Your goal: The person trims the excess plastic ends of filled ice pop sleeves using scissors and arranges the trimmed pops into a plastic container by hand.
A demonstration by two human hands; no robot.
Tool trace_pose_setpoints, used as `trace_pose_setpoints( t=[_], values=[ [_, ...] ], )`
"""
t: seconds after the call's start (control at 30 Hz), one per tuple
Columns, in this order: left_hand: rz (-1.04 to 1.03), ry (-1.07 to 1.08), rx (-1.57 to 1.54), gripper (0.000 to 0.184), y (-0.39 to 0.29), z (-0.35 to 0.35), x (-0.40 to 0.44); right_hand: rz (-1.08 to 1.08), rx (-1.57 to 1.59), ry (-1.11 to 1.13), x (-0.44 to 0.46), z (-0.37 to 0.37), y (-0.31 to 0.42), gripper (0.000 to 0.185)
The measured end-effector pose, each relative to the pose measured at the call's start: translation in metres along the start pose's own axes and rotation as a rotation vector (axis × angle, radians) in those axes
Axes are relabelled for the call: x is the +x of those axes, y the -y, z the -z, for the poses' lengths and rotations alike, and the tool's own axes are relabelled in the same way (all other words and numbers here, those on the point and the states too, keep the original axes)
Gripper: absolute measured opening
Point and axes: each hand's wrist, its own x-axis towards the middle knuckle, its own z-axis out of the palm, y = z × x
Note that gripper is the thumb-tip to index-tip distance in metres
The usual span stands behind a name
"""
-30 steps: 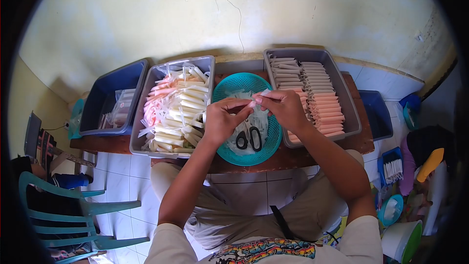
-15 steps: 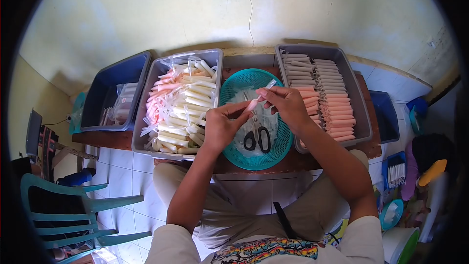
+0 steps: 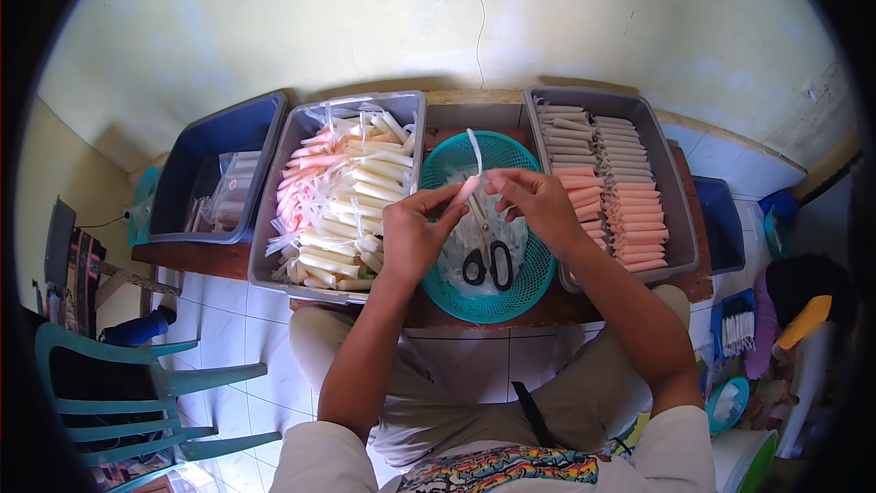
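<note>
Between the thumb and fingers of my left hand (image 3: 422, 226) is a pink ice pop (image 3: 468, 189), a slim filled plastic tube. Its twisted clear tail (image 3: 475, 152) sticks up beyond the fingers. Just right of the tail's base is my right hand (image 3: 534, 208), its thumb and forefinger a little apart. Both hands are over a teal mesh basket (image 3: 538, 288). Black-handled scissors (image 3: 488, 256) lie in it on clear plastic scraps (image 3: 456, 251).
A grey tub (image 3: 420, 128) of loose pink and cream tubes stands left. Another grey tub (image 3: 680, 210) at right holds neat rows of pink and greyish tubes. Farther left is a dark blue tub (image 3: 173, 178) with packets. A teal chair (image 3: 119, 402) stands lower left.
The tail has gone from leaning right in my right fingers to standing upright. My right fingers have come off it slightly. The view has shifted a little.
</note>
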Motion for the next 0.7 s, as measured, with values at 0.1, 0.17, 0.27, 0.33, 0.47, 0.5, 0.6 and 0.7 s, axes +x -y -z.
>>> trace_pose_setpoints(
  t=[0.1,0.17,0.27,0.33,0.47,0.5,0.6,0.7],
  values=[
    [-0.043,-0.056,0.013,0.036,0.004,0.002,0.002,0.038,-0.492,0.026,-0.012,-0.010,-0.004,0.045],
    [-0.073,-0.083,0.041,0.035,0.003,0.004,0.003,0.095,-0.703,0.108,-0.018,-0.019,-0.009,0.054],
    [-0.072,-0.089,0.023,0.034,0.000,0.004,0.004,0.081,-0.966,0.184,-0.026,-0.034,-0.050,0.071],
    [-0.094,-0.095,0.034,0.034,0.000,0.002,0.003,0.014,-1.015,0.176,-0.031,-0.047,-0.053,0.079],
    [-0.143,-0.104,0.086,0.035,0.002,0.002,0.003,-0.062,-1.074,0.121,-0.030,-0.057,-0.058,0.087],
    [-0.143,-0.106,0.086,0.035,0.004,0.002,0.003,-0.077,-1.061,0.103,-0.028,-0.057,-0.059,0.093],
    [-0.148,-0.106,0.092,0.035,0.006,0.001,0.002,-0.096,-1.070,0.112,-0.024,-0.054,-0.059,0.096],
    [-0.142,-0.109,0.097,0.035,0.007,0.002,0.002,-0.099,-1.048,0.122,-0.026,-0.051,-0.057,0.096]
  ],
)
